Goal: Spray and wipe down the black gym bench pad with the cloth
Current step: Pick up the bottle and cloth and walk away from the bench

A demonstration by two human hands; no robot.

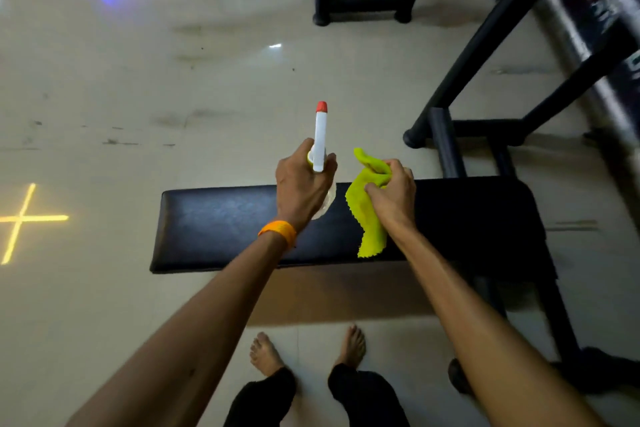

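The black gym bench pad (221, 225) lies crosswise in front of me, its surface glossy. My left hand (302, 184) grips a spray bottle (320, 139) with a white head and red nozzle tip that points away from me, held above the pad's middle. The bottle's clear body shows just below the hand. My right hand (393, 194) is closed on a bright yellow-green cloth (369, 211) that hangs down over the pad, right beside the left hand. An orange band circles my left wrist.
Black metal frames (485, 42) of gym equipment stand to the right and at the back, with a barbell rack at the far right. My bare feet (308, 350) stand on pale tiled floor just before the bench. A yellow light cross (20, 218) marks the floor at left.
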